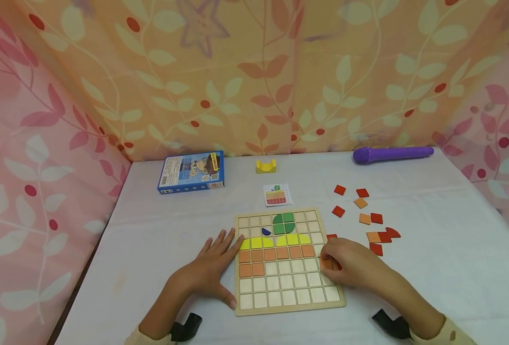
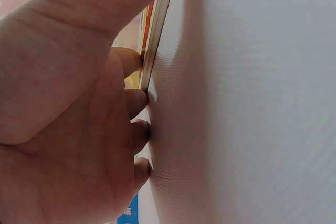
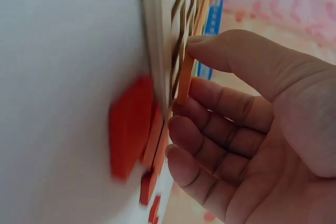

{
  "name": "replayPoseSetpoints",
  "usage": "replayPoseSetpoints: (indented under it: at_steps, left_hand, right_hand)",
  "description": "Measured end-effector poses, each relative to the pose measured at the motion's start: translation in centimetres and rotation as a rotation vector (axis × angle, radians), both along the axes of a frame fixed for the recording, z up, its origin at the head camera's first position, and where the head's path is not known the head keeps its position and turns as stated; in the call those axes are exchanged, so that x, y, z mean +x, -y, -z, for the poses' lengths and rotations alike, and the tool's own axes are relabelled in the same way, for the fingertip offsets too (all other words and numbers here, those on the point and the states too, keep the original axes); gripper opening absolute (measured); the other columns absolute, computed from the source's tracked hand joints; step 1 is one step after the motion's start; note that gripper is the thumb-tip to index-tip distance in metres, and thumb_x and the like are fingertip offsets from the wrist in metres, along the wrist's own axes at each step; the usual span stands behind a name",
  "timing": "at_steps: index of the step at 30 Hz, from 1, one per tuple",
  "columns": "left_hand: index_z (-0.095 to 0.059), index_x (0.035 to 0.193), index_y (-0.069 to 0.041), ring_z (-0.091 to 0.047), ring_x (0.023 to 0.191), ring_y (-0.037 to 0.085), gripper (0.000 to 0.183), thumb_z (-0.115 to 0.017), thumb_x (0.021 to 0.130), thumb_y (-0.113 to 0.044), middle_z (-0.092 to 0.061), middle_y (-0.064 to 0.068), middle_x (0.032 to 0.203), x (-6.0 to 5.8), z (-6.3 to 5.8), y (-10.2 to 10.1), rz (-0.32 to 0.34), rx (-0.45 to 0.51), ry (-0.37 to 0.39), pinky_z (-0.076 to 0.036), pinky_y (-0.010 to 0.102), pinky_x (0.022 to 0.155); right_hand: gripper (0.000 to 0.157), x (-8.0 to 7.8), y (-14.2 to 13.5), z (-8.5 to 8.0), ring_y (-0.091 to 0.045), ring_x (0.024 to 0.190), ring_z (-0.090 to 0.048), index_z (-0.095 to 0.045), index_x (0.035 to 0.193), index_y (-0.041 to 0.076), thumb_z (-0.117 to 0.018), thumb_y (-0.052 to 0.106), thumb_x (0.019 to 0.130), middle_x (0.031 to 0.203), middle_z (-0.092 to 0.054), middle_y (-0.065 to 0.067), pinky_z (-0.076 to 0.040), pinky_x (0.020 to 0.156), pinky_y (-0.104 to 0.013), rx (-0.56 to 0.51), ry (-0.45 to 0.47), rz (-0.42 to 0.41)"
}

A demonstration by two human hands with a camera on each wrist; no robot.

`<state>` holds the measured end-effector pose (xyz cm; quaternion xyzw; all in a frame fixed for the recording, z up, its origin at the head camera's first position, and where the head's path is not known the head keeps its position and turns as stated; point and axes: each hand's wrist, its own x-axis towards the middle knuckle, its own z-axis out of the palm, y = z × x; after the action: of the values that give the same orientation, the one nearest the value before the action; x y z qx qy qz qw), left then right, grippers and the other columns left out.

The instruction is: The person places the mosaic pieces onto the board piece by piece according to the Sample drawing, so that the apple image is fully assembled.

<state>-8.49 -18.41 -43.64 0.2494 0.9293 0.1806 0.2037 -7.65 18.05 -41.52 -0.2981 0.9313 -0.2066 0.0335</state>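
A wooden grid board (image 1: 297,310) lies on the table with green pieces (image 1: 283,223), yellow pieces (image 1: 256,242), a small dark blue piece (image 1: 265,231) and orange squares (image 1: 269,254) in its cells. The orange squares fill most of one row and the two left cells of the row below. My left hand (image 1: 207,272) rests with spread fingers along the board's left edge, thumb near its front corner. Over the right edge, my right hand (image 1: 353,262) pinches an orange square tile (image 3: 185,80) between thumb and index finger.
Loose red tiles (image 1: 338,211) and orange tiles (image 1: 365,219) lie right of the board. Behind it are a picture card (image 1: 277,195), a yellow block (image 1: 265,166), a blue box (image 1: 191,172) and a purple microphone-shaped object (image 1: 392,154). Patterned curtains (image 1: 220,105) surround the table.
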Motion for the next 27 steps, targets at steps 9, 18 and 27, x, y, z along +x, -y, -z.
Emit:
replayPoseSetpoints:
  at_steps: [9,18,27]
  left_hand:
    - [-0.018,0.162,-0.018,0.006,0.152,0.032,0.143,-0.089,0.049,-0.069,-0.002,0.009,0.168,0.0,-0.1,0.1,-0.003,0.003,0.006,-0.001,0.056,0.119]
    - [-0.018,0.162,-0.019,0.006,0.152,0.031,0.143,-0.089,0.049,-0.069,-0.001,0.007,0.168,0.1,-0.3,0.0,-0.011,-0.007,0.02,-0.001,0.055,0.119]
    - [-0.018,0.162,-0.019,0.006,0.152,0.032,0.141,-0.089,0.05,-0.069,-0.002,0.008,0.168,0.1,-0.3,0.0,-0.007,0.015,0.027,-0.001,0.056,0.119]
  right_hand:
    - [0.015,0.2,5.0,0.2,-0.005,0.068,-0.042,-0.066,0.084,0.017,-0.08,0.021,0.081,0.074,-0.045,0.013,-0.038,0.056,-0.02,0.049,-0.005,-0.096]
    - [0.013,0.4,9.0,0.6,-0.007,0.066,-0.042,-0.064,0.08,0.017,-0.076,0.018,0.085,0.071,-0.041,0.013,-0.037,0.057,-0.02,0.026,-0.058,-0.211]
    - [0.016,-0.3,10.9,0.6,-0.009,0.068,-0.049,-0.066,0.077,0.016,-0.079,0.015,0.086,0.073,-0.052,0.01,-0.045,0.06,-0.021,0.05,-0.097,-0.213]
